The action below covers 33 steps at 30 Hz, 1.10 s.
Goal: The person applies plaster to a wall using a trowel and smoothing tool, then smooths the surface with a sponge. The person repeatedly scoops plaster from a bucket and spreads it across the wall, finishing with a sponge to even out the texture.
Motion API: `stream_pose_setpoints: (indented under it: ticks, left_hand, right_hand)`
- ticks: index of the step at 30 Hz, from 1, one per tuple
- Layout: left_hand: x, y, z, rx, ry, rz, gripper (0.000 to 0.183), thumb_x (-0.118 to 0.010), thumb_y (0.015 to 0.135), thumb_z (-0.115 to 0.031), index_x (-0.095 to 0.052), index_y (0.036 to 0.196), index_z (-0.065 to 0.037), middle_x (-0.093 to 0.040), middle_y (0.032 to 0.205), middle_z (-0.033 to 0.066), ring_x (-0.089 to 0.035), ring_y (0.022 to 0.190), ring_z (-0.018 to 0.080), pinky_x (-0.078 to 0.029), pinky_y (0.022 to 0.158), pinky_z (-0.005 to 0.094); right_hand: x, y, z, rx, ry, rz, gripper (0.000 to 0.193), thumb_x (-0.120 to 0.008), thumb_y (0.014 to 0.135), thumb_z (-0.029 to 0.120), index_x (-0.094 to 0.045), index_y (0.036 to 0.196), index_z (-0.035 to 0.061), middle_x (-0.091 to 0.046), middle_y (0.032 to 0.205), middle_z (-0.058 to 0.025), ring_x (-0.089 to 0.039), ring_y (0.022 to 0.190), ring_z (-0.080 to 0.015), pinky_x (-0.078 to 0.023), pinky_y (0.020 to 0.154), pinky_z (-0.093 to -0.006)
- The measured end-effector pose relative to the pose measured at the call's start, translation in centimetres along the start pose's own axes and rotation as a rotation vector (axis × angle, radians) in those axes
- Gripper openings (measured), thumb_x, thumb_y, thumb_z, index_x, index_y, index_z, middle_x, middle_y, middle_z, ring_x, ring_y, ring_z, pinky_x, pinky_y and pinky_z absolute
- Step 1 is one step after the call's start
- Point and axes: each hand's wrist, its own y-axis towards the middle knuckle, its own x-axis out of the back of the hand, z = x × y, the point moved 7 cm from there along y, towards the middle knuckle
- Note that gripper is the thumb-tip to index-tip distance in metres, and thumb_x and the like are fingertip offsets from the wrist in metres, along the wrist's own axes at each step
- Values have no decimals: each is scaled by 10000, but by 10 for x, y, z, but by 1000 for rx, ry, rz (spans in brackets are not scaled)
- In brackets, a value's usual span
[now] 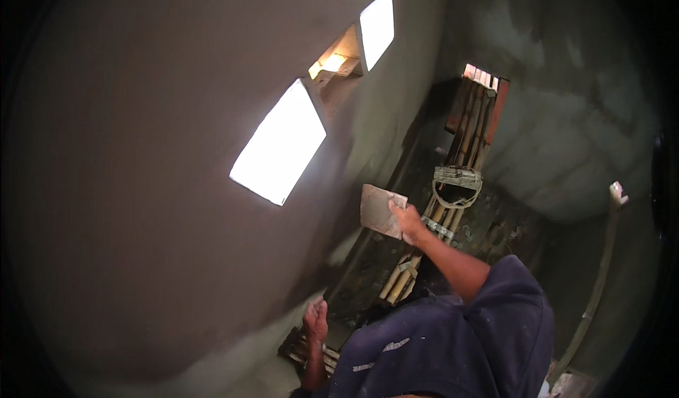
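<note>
On the right, my right hand (410,223) grips a flat square plastering board (378,213) by its edge, with the thumb across its face. The board is greyish-tan and smeared, and is held up near the wall. Lower down, my left hand (316,320) hangs close to the foot of the wall with its fingers curled together. Whatever is in those fingers, if anything, is hidden. A large wall (170,172) fills the left side, its surface smooth brown plaster with a paler grey band toward the corner and the bottom.
Bright window openings (279,143) pierce the wall. Bundled bamboo poles (470,126) form a narrow platform below, with a rope-handled basin (456,186) on it. A long pole (601,271) leans at the right. Dark, littered ground (495,235) lies beneath.
</note>
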Motion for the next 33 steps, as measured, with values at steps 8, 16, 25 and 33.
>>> stream_pose_setpoints:
  ticks: [8,16,25,33]
  left_hand:
    - [-79,56,-204,-503,72,-101,445,-631,932,-249,-535,1251,45,-608,1182,180,-595,1103,263,-461,962,367]
    - [-117,77,-211,-147,-562,229,391,-610,952,-145,-512,1280,46,-614,1199,105,-583,1074,155,-454,958,305]
    - [-150,102,-242,-184,-490,251,230,-571,971,-124,-623,1127,36,-673,1000,53,-599,884,92,-495,815,253]
    - [-150,113,-281,-334,-193,72,232,-569,976,-199,-648,1048,7,-671,888,31,-569,807,80,-477,751,253]
  right_hand:
    - [-93,-62,54,-67,-488,333,302,-613,953,197,-611,1167,-16,-666,1050,-60,-623,920,-129,-510,840,-301]
    - [-112,-87,51,-65,-308,537,290,-631,943,219,-621,1157,24,-653,1031,-26,-593,917,-101,-494,821,-281]
    - [-99,-83,99,170,-480,416,298,-642,919,184,-600,1142,-9,-650,1015,-50,-589,908,-125,-488,819,-305]
    - [-79,-104,153,695,-880,-205,547,-772,769,176,-524,1225,4,-514,1232,-149,-490,1151,-286,-391,1003,-390]
